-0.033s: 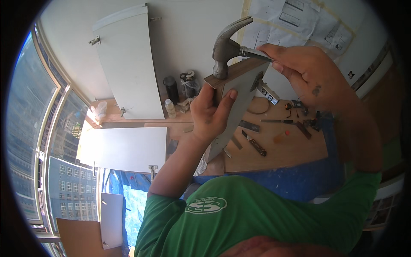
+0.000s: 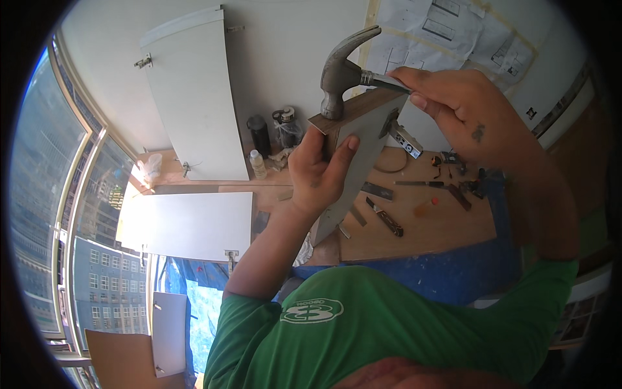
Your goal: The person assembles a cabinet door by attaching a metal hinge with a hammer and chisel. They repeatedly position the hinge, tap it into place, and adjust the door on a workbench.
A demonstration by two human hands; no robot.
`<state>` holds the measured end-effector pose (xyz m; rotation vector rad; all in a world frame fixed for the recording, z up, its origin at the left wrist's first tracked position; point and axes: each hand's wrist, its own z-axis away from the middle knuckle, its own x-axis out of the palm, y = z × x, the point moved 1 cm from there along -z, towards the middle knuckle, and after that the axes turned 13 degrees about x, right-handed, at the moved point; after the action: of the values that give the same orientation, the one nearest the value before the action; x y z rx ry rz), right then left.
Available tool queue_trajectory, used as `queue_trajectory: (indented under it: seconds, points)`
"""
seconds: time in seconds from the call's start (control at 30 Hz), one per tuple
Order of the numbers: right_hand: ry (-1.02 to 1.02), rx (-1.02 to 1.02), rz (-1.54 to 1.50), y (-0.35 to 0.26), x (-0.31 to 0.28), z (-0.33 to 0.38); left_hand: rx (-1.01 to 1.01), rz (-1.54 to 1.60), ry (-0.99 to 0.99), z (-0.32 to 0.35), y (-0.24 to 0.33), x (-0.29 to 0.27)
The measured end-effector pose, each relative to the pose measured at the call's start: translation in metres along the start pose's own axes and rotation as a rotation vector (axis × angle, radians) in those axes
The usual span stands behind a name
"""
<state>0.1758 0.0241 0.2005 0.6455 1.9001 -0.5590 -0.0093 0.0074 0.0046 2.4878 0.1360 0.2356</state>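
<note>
Hammer (image 2: 343, 68) time by the look of it: a steel claw hammer, head resting on the top end of a grey panel with a wood-coloured edge (image 2: 359, 152). The right hand (image 2: 463, 113) comes in from the right, fingers curled shut around the handle just behind the head, thumb on the underside. The left hand (image 2: 321, 172) is wrapped around the panel from the left side, thumb up along its face and fingers tucked behind it, holding it up off the counter (image 2: 427, 227) and tilted, top end up near the hammer, bottom end down toward the green shirt (image 2: 389, 324). There's a small metal fitting (image 2: 405, 137) on the panel's right side, just under the right hand.

Under all that is a wooden counter with tools scattered about: a folding knife (image 2: 387, 219), a couple of flat metal bits (image 2: 377, 190), a screwdriver-ish thing (image 2: 427, 184) and a small orange item (image 2: 426, 206), all well apart from the hands. Further back there's a dark cylinder-shaped container (image 2: 260, 135), a clear bag of stuff (image 2: 287, 129) and a little white bottle (image 2: 258, 165).

Over on the left, one white cabinet door (image 2: 194, 97) with hinges leans against the wall and another (image 2: 188, 223) lies flat. Paper drawings (image 2: 447, 29) are taped to the wall up top. Blue sheeting (image 2: 453, 272) hangs off the counter's front edge, and windows (image 2: 45, 162) run down the far left.
</note>
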Motion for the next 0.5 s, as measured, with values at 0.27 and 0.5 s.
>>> queue_trajectory:
  seconds: [0.27, 0.5]
  points:
    - [-0.037, 0.165, -0.039, 0.015, 0.003, -0.002, -0.013, 0.083, 0.043, -0.003, -0.008, 0.004]
    - [0.059, 0.093, 0.075, 0.034, -0.002, -0.001, 0.084, -0.049, 0.101, -0.002, -0.012, 0.005]
